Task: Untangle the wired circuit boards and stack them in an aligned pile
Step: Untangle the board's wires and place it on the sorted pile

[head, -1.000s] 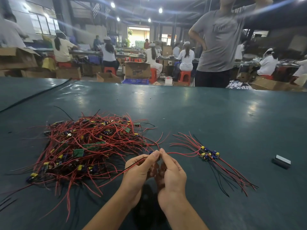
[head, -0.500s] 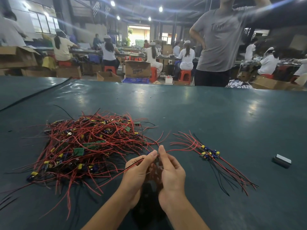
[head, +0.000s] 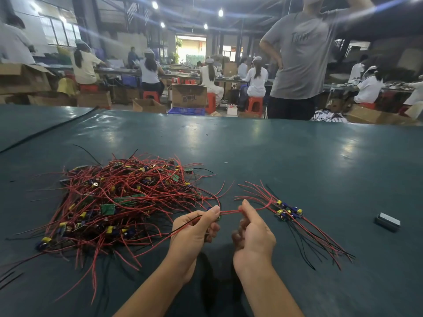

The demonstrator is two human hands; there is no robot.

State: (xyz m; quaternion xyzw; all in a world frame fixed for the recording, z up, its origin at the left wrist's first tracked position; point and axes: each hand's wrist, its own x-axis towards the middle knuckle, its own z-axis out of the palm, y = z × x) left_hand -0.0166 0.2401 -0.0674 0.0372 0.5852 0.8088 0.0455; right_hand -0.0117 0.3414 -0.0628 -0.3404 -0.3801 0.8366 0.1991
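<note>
My left hand (head: 194, 232) pinches one small board (head: 217, 216), mostly hidden behind my thumb. My right hand (head: 254, 234) grips its red wire (head: 230, 211), stretched taut between the two. I judge this is straightening a single freed piece. Next it should go right, onto the aligned pile (head: 287, 211), with its leads parallel to the others. Farther left, the tangled heap (head: 119, 197) waits on the table (head: 274, 156).

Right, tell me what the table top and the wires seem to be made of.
The table top: dark green sheet, likely vinyl or rubber; glossy, it mirrors the ceiling lamps. The wires: thin red and black plastic-looking insulation, bending freely; the metal core does not show.
</note>
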